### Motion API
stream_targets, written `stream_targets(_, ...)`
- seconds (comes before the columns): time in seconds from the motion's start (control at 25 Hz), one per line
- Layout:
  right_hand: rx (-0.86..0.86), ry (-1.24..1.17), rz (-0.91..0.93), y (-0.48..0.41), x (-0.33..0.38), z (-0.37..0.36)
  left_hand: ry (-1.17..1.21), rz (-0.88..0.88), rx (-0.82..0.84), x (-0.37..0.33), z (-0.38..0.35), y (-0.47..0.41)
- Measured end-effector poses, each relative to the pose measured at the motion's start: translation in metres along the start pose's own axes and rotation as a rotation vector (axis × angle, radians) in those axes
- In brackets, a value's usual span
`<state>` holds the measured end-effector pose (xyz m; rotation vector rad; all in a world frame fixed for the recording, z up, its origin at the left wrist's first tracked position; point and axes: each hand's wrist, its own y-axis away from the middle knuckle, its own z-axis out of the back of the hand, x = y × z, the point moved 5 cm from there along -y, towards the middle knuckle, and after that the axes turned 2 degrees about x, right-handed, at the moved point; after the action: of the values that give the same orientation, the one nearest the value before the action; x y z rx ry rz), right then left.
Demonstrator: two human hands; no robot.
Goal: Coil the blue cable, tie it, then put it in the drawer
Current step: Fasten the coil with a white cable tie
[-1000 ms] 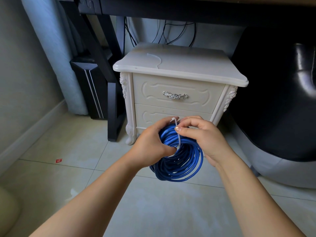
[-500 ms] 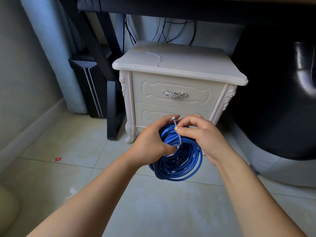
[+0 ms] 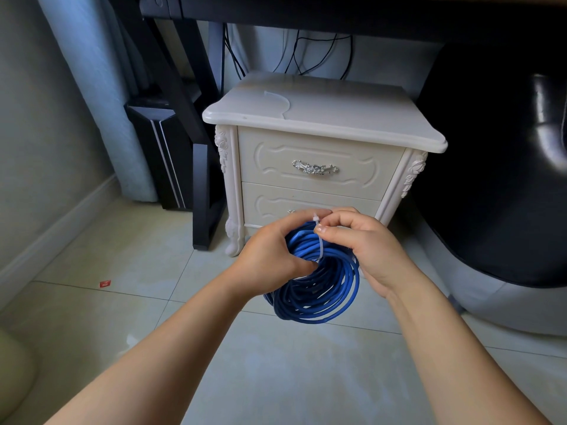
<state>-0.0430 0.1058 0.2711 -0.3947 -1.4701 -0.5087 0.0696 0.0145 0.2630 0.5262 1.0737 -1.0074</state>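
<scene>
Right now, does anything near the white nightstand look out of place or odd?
A small red scrap lies on the pale floor tiles left of the white two-drawer nightstand, and a loose translucent plastic tie lies curved on its top. Nothing spilled or damaged.

The left hand [image 3: 270, 259] covers the upper left arc of the blue cable [image 3: 334, 289], and neither cable end shows. The zip tie [image 3: 320, 243] crosses the coil. Its top disappears between the fingertips of the right hand [image 3: 365, 250] and its lower end passes behind the left thumb, so whether it is locked cannot be determined. Both hands mask the handle of the lower drawer [image 3: 276, 204], except for a small metallic glint. The desk [image 3: 306, 7] is cut off by the top edge and the black chair [image 3: 506, 179] by the right edge. A pale rounded object [image 3: 12, 372] at the lower left corner cannot be identified. The red scrap [image 3: 105, 283] on the floor is too small to identify. Both forearms run off the bottom edge.
</scene>
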Motion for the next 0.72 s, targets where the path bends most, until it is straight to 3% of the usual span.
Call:
stream_targets(0.2,-0.023,0.005,-0.001,-0.002,-0.004,0.001,0.009,0.000,-0.023,0.000,0.002,0.000)
stream_targets(0.36,-0.088,0.066,0.119,-0.001,-0.001,0.001,0.038,-0.006,-0.064,-0.002,0.005,0.000)
stream_targets(0.52,-0.046,0.224,0.223,0.002,0.007,-0.003,0.057,0.024,-0.056,-0.003,0.005,0.000)
stream_targets(0.72,-0.117,0.225,0.319,0.003,0.009,-0.006,0.085,0.064,-0.046,-0.004,0.005,-0.001)
